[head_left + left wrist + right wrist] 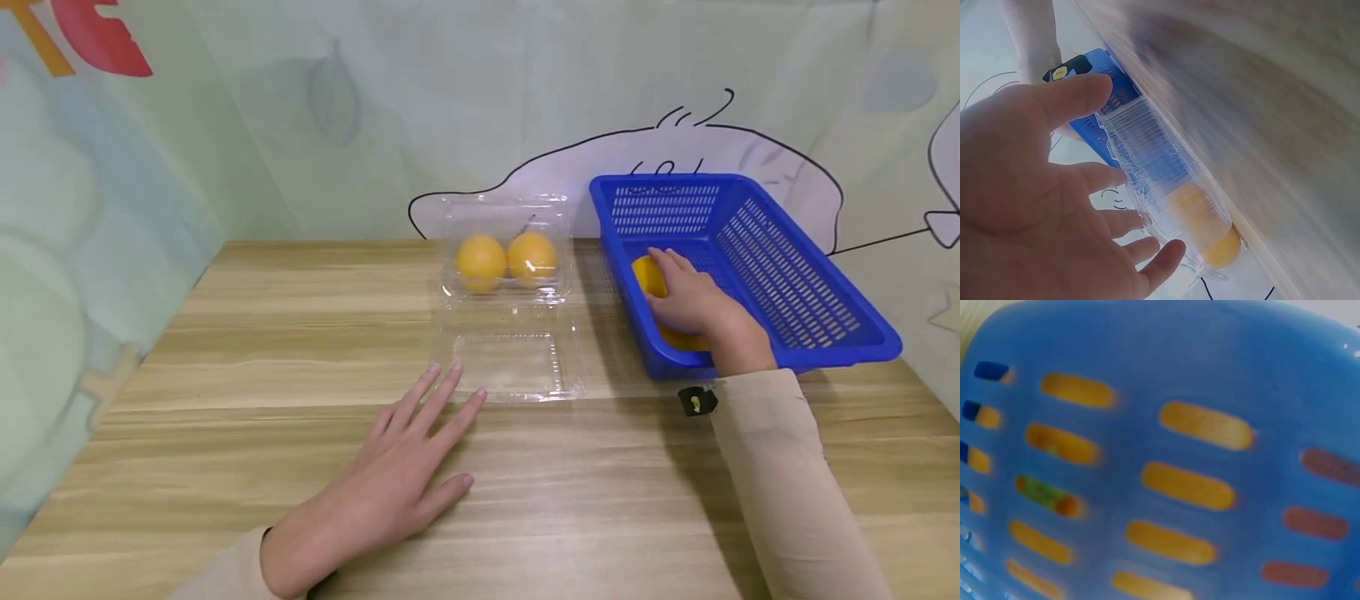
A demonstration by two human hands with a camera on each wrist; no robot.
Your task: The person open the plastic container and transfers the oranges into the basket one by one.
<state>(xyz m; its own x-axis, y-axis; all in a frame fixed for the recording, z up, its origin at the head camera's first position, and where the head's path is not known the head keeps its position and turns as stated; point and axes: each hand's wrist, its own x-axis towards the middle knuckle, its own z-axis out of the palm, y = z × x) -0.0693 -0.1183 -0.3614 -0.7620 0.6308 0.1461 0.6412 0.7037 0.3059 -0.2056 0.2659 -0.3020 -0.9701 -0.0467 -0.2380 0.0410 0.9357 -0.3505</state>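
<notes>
In the head view my right hand [693, 302] reaches into the blue plastic basket [780, 357], its fingers and thumb around an orange [647, 273]. Another orange [681, 338] shows below that hand, against the basket's near side. In the right wrist view the slotted basket wall [1129, 450] blocks most of the scene, with orange peel [1188, 487] behind the slots. My left hand [390, 471] is spread low over the table, fingertips right at the front edge of a clear plastic clamshell box [510, 392]. Two oranges [481, 262] sit side by side in its back half.
The wooden table [247, 350] meets a printed cloth backdrop [450, 100] at the back and left. A small black device [697, 402] sits at my right wrist, just in front of the basket. The basket's raised rim surrounds my right hand.
</notes>
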